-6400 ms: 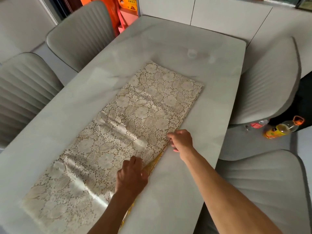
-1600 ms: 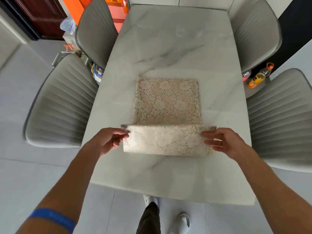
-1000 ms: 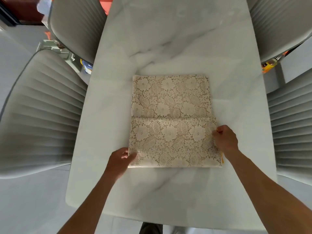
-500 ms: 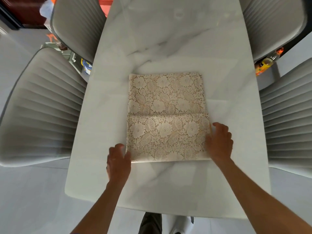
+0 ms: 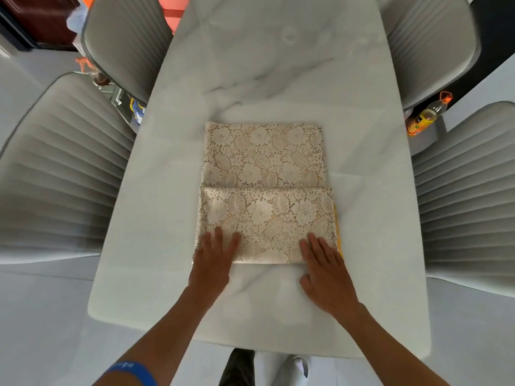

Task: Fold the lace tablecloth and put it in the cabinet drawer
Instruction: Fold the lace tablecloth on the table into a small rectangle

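— Look, nearest us: both palms are down flat. The left hand (image 5: 213, 259) has its fingers spread over the near left corner of the lace tablecloth (image 5: 266, 190), and the right hand (image 5: 326, 270) lies open on the near right corner, its heel on the bare table (image 5: 172, 274). Neither is pinching anything.

— So the cloth just sits there on the marble top?

— Yes, folded into a compact rectangle in the middle, with the near half doubled over: there's a fold edge running across halfway up. A thin yellow lining (image 5: 337, 229) peeks out along the right side.

— How would you say it handles?

— Light and limp, I'd guess. It lies flat and shows no spring. All those holes could snag a fingernail, and the glossy tabletop probably lets it slide. I'd take it by the two near corners, or slip both hands under the doubled edge so the layers stay together.

— And the count?

— One tablecloth, two hands, one blue wristband (image 5: 131, 371) on the left arm. Further out, four grey ribbed chairs, two each side. Beyond the right pair, one yellow bottle (image 5: 426, 115) on the floor. No cabinet drawer in view.
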